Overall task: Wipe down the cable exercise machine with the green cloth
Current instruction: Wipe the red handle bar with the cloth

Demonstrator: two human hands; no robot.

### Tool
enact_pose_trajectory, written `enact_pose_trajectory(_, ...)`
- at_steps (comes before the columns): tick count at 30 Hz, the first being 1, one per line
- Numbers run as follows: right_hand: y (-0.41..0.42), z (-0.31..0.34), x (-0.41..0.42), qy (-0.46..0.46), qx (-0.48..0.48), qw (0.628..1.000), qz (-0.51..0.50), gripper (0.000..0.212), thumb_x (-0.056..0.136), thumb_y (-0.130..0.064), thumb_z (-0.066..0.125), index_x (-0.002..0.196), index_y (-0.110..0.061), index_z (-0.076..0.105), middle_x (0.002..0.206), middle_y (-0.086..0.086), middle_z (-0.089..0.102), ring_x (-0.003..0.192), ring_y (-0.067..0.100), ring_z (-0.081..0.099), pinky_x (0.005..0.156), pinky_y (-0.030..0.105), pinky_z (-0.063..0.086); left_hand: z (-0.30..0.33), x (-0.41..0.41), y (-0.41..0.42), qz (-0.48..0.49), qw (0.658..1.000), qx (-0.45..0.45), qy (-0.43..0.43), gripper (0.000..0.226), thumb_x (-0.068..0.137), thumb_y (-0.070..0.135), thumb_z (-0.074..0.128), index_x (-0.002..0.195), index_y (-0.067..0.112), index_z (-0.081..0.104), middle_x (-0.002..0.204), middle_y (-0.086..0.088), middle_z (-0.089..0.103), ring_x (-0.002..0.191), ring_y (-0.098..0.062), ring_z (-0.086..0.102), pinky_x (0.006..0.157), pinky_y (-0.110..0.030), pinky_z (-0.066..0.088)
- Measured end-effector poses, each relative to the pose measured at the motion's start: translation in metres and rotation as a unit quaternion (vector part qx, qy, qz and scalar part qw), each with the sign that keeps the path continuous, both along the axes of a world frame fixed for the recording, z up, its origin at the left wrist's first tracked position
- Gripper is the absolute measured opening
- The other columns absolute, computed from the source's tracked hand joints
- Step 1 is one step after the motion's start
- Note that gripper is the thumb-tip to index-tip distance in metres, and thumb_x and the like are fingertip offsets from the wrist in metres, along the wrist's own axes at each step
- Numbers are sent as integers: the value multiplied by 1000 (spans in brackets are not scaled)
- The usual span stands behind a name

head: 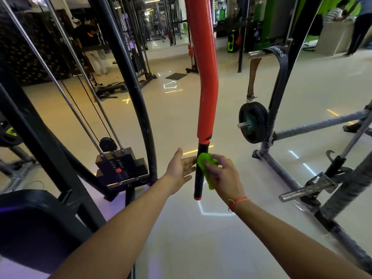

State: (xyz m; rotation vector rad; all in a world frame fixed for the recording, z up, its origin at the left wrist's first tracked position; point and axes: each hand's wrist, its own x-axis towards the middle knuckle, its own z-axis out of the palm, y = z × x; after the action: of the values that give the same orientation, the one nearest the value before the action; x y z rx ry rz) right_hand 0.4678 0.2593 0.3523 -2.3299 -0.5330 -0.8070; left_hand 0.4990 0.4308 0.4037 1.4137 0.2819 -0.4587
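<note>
Head view. One green cloth (207, 168), bunched, pressed against the black lower end of one hanging bar (198, 174) with red padding above. Right hand (222, 176): grip curled over the cloth, holding it to the bar's right side. Left hand (181, 170): fingers straight, grip slack, holding nothing, just left of the bar. One weight stack (120, 168) far left. One weight plate (253, 122) on a rack, right. One red wrist thread (238, 201).

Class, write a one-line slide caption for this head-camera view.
Right hand presses a green cloth against the bar's black grip while the open left hand hovers beside it.
</note>
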Motion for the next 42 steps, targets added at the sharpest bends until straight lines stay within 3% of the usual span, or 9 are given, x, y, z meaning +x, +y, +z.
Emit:
enact_pose_trajectory(5, 7, 23, 16, -25, 98, 995, -23, 36, 92, -4, 68, 124, -18, 73, 132, 8, 60, 116, 25, 57, 98, 29, 47, -5, 4, -1, 15, 1000, 4, 0, 75, 103, 63, 16, 127, 12, 66, 134, 0, 65, 136, -24, 49, 119, -47, 26)
enact_pose_trajectory(9, 14, -17, 7, 123, 177, 976, -20, 34, 88, 1, 71, 115, -18, 78, 119, 2, 64, 109, 22, 64, 97, 31, 54, -8, 2, 1, -4, 1000, 3, -2, 75, 103, 63, 13, 137, 15, 60, 143, 3, 58, 141, -25, 44, 121, -47, 24)
enact_pose_trajectory(11, 17, -25, 0, 180, 229, 956, -37, 30, 87, 2, 73, 110, -16, 80, 115, -2, 66, 108, 23, 66, 94, 15, 50, -9, 0, 2, -10, 1000, 1, -5, 76, 103, 63, 12, 142, 14, 57, 148, 1, 54, 143, -25, 41, 122, -46, 23)
enact_pose_trajectory(17, 29, 13, 5, 119, 438, 890, -38, 38, 83, -4, 80, 118, -18, 76, 123, -4, 70, 113, 4, 64, 97, 13, 48, -11, -2, 1, 8, 1000, 4, -17, 73, 104, 60, 17, 139, 10, 58, 143, -2, 59, 138, -21, 47, 121, -45, 26)
enact_pose_trajectory(23, 27, -30, -4, 320, 433, 839, -80, 38, 86, -10, 79, 123, -14, 72, 119, 5, 74, 106, 14, 69, 92, 14, 52, -14, -5, 7, -1, 1000, 12, -26, 73, 104, 60, 15, 139, 14, 59, 147, -1, 55, 141, -22, 45, 122, -45, 25)
enact_pose_trajectory(26, 29, -15, 1, 262, 494, 826, -72, 40, 85, -11, 80, 124, -18, 72, 119, -2, 73, 109, 8, 68, 83, 4, 49, -13, -7, 10, 0, 1000, 16, -23, 73, 104, 60, 15, 138, 13, 60, 147, -2, 55, 141, -22, 44, 122, -45, 26)
enact_pose_trajectory(29, 38, 8, 6, 195, 511, 837, -27, 41, 85, -7, 80, 123, -22, 73, 126, -7, 69, 116, 0, 64, 97, 12, 49, -14, -10, 11, 5, 1000, 19, -20, 71, 104, 59, 15, 134, 15, 62, 144, 0, 58, 139, -22, 46, 122, -45, 26)
enact_pose_trajectory(35, 28, -25, -6, 339, 432, 833, -74, 37, 87, -9, 78, 122, -18, 72, 122, 6, 72, 109, 15, 67, 97, 20, 48, -15, -15, 11, 3, 999, 19, -31, 69, 106, 57, 13, 139, 17, 60, 148, 1, 54, 139, -22, 47, 122, -46, 25)
enact_pose_trajectory(42, 39, 2, -1, 238, 491, 837, -39, 43, 86, -5, 78, 125, -21, 72, 121, -12, 68, 107, -4, 63, 93, 5, 46, -26, -17, 13, 23, 999, 22, -4, 69, 106, 56, 21, 141, 9, 56, 144, -1, 58, 131, -22, 55, 118, -45, 32)
